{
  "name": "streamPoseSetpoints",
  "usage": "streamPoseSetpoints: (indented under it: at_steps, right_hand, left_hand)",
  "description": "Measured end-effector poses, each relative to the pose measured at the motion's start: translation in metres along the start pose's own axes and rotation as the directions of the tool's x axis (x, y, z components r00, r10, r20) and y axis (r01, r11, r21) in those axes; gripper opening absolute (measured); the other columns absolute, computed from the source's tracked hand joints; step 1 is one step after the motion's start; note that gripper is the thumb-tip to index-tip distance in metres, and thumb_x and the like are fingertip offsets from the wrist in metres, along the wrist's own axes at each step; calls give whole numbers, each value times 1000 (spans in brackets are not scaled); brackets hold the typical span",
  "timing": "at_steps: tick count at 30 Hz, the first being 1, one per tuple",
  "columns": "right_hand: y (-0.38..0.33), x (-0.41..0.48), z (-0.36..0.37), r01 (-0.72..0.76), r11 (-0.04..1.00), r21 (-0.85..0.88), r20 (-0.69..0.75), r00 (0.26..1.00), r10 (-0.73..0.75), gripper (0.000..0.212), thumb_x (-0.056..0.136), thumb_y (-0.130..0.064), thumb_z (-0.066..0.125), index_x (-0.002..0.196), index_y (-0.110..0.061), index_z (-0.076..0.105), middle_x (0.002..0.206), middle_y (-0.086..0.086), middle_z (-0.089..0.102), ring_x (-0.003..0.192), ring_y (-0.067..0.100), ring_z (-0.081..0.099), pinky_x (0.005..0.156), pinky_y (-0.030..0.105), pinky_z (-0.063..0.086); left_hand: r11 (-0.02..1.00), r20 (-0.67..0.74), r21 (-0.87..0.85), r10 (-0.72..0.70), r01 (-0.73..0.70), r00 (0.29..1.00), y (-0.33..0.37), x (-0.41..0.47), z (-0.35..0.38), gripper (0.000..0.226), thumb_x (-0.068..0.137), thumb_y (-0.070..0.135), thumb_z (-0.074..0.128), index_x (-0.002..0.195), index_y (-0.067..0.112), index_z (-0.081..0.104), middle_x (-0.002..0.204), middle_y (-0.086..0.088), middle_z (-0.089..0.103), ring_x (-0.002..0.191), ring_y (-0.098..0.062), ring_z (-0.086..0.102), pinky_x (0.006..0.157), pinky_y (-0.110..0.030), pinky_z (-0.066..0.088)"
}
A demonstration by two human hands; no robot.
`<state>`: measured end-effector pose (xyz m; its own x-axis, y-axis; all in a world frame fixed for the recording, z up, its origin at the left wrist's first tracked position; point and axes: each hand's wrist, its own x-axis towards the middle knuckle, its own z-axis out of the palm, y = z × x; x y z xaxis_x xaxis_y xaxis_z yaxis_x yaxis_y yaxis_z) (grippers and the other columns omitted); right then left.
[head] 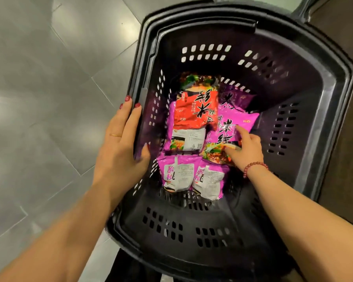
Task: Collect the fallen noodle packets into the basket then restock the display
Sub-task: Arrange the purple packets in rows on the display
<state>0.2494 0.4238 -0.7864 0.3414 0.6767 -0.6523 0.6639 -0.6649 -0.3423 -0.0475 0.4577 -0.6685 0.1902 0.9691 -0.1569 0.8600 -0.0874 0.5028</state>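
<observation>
The basket sits on the grey tile floor below you, dark and perforated, with the noodle packets gathered in its bottom.

Your left grip is grasping the basket's rim at 9 o'clock: the fingers lie along the outside of the wall and the thumb hooks over to the inside. A thin ring shows on one finger.

Your right grip reaches in from 4 o'clock and lies on the purple packet, with the index finger stretched over its printed face and the thumb on its lower picture. The other fingers are hidden, so you cannot tell whether the packet is pinched or only touched. A red bead bracelet circles that wrist.

The purple packet lies at 3 o'clock of the pile, overlapping a second purple one toward 1 o'clock. Just beside it, at the pile's centre and running to 12 o'clock, the red packet lies face up on top of a pink packet whose white back panel shows below it. At 6 o'clock two more pink packets lie side by side, touching, backs up.
</observation>
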Motion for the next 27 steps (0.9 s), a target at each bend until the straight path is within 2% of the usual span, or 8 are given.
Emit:
streamPoseSetpoints:
  at_steps: [3, 5, 8, 16, 19, 22, 24, 27]
  right_hand:
    - [-1, 17, 15, -35, 999, 23, 21, 999, 34, 86, 80, -28, 74, 148, -42, 24, 147, 20, 27, 135, 38, 33, 109, 46, 35]
    - [-5, 24, 21, -67, 996, 57, 19, 998, 66, 96, 77, -30, 78, 148, -47, 16, 141, 21, 35, 129, 39, 39, 105, 47, 39]
    - [-7, 28, 22, -76, 993, 90, 28, 997, 74, 104, 73, -33, 82, 148, -50, 12, 134, 20, 45, 122, 39, 45, 101, 46, 42]
    - [-4, 0, 18, -19, 974, 226, -133, 990, 50, 73, 75, -22, 80, 139, -30, 47, 121, 7, 62, 102, 30, 59, 93, 41, 49]
    - [-6, -14, 18, 7, 945, 327, -178, 982, 55, 68, 73, -16, 80, 133, -31, 52, 119, 2, 62, 82, 26, 61, 88, 44, 52]
    - [-9, -37, 14, 20, 893, 451, -220, 971, 89, 68, 74, -10, 78, 133, -33, 53, 121, 0, 61, 81, 19, 60, 87, 43, 54]
    - [-13, -55, 8, 35, 838, 544, -233, 966, 111, 68, 76, -6, 77, 134, -33, 52, 126, 0, 60, 74, 11, 57, 83, 37, 57]
    - [-23, -85, -7, 80, 745, 662, -238, 965, 107, 66, 79, 1, 74, 136, -25, 52, 129, 1, 59, 57, -3, 53, 65, 13, 53]
  left_hand:
    - [1000, -13, 5, 15, -15, 1000, -4, -2, 2, 84, 80, 4, 72, 151, 7, 27, 159, -1, 18, 146, -18, 20, 116, -12, 14]
    - [998, -51, -12, 59, -60, 997, -6, -3, 4, 77, 83, 6, 69, 150, 5, 30, 159, -5, 20, 145, -16, 21, 117, -20, 19]
    - [999, -60, -15, 45, -46, 997, -6, -2, 4, 74, 85, 9, 67, 149, 7, 32, 159, -2, 20, 143, -7, 18, 116, -17, 20]
    - [998, -53, 16, 53, -53, 997, -12, 0, 2, 81, 77, 0, 71, 148, 3, 33, 158, -11, 22, 143, -15, 22, 115, -13, 18]
    - [1000, -23, 28, -4, 5, 1000, -11, 0, -1, 84, 78, 1, 72, 150, 8, 30, 160, -2, 18, 143, -13, 21, 114, -23, 22]
    - [998, -15, 23, -54, 55, 998, -5, 2, -4, 82, 83, 5, 69, 152, 14, 27, 159, 9, 14, 144, -16, 21, 113, -27, 22]
    - [999, -26, 28, -19, 19, 999, 0, 2, -1, 80, 84, 5, 68, 152, 13, 27, 158, 10, 15, 145, -16, 21, 115, -21, 18]
    - [998, 8, 61, -13, 13, 1000, 7, 1, 3, 81, 82, 5, 68, 152, 8, 27, 160, -4, 19, 145, -21, 19, 116, -28, 18]
